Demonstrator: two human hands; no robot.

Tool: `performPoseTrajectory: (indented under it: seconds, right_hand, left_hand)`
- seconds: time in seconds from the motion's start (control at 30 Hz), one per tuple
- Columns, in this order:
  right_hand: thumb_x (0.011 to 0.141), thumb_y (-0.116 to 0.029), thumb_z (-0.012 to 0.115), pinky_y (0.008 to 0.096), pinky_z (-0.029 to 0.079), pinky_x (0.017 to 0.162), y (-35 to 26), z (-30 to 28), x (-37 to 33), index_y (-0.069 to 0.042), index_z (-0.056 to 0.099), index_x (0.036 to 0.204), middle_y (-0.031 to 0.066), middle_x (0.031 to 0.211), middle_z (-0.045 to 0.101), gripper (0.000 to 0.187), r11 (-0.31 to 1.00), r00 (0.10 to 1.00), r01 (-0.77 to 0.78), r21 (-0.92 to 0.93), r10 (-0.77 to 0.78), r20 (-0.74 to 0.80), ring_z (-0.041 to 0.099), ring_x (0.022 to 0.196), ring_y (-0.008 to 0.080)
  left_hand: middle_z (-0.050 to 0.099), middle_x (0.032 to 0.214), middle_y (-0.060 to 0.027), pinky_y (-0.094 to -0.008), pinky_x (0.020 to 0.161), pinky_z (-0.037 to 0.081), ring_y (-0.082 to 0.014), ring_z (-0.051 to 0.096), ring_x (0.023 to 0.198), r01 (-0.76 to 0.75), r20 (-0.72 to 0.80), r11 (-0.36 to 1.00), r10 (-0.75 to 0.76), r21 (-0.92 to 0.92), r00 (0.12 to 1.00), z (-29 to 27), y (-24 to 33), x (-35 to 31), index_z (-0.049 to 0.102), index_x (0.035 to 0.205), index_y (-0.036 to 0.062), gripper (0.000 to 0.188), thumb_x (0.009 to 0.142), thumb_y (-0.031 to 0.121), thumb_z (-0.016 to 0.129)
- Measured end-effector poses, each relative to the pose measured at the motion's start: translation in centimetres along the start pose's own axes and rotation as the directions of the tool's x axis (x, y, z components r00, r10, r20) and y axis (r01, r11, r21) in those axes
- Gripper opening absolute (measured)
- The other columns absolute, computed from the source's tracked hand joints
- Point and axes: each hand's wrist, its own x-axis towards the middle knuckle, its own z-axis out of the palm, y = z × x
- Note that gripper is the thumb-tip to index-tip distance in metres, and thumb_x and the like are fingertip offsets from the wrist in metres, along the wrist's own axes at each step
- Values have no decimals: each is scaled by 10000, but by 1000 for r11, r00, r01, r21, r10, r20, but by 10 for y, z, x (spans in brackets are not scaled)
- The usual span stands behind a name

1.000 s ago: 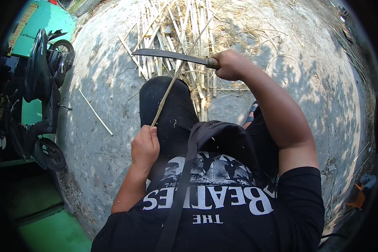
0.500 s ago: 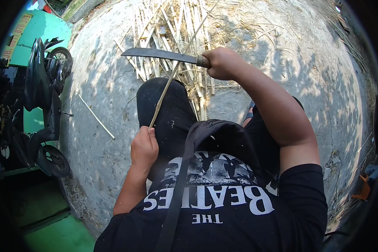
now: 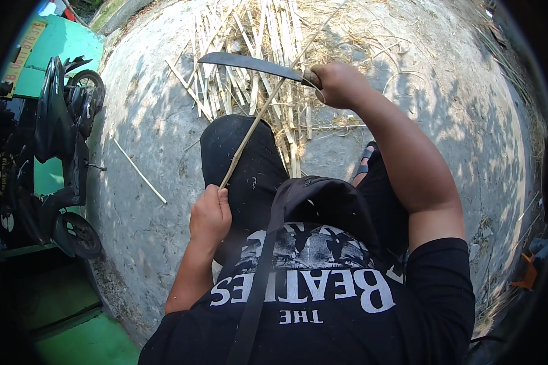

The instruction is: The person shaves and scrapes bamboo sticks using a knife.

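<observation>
A: Nearest first: what has changed since half a second ago?
B: The left hand [image 3: 210,213] has hardly moved; its grip is closed round the lower end of a long pale strip [image 3: 249,134].
A: And the strip?
B: It slants over the dark cloth of the left knee [image 3: 222,137], its far end now leaning further right. It's slim, faintly knotted and looks like split bamboo.
A: Beyond that?
B: The right hand [image 3: 341,85] has shifted right and slightly outward, its grip wrapped round the stubby brown handle of a machete [image 3: 249,64]. The blade has travelled with it, so the strip now passes nearer the handle.
A: Touching?
B: They cross; I can't tell how firmly they meet. The blade is dark, smooth metal, broad and curving toward the tip.
A: Farther out?
B: A loose pile of straight, flat slats [image 3: 222,91] on rough grey concrete [image 3: 152,243], with curly, straw-coloured shavings [image 3: 371,45] to its right. The pile looks unchanged.
</observation>
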Motion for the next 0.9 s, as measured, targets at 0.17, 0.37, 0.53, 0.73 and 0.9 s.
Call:
performPoseTrajectory:
  seconds: [0.17,0.37,0.53,0.73,0.9]
  right_hand:
    - [810,-156,650,506,545,732,-14,7,-2,-115,671,900,140,819,698,100,979,979,201,-37,-201,0,688,801,375]
    - [781,-127,624,475,556,806,37,11,9,-106,705,969,154,896,730,206,957,981,-177,228,189,-34,703,875,358]
    - [751,-117,658,500,525,693,3,14,0,-87,649,840,175,737,666,94,983,985,129,127,-111,-136,663,730,399]
    - [781,-159,635,464,545,758,47,6,16,-44,670,914,175,845,706,179,946,983,-166,277,138,118,697,838,340]
    - [774,-158,639,466,547,785,76,1,17,3,671,942,217,873,706,234,774,910,-414,479,357,210,704,870,352]
  left_hand:
    - [593,725,-240,-534,612,437,-485,595,699,-33,-37,998,30,-56,999,7,-9,-1,559,884,11,303,1070,236,480]
    - [584,704,-231,-523,601,436,-473,593,678,-54,-67,994,48,-93,997,6,-6,0,561,876,7,305,1071,227,482]
    - [592,705,-239,-546,597,445,-486,592,672,-43,-56,993,37,-111,998,7,-11,-2,551,861,19,306,1065,239,493]
    - [594,700,-233,-545,595,445,-485,593,670,-103,-55,984,96,-144,994,3,-13,3,562,869,23,297,1065,235,490]
    - [592,699,-234,-543,598,447,-484,593,670,-64,1,995,64,-73,998,-2,-7,4,552,850,22,311,1064,240,495]
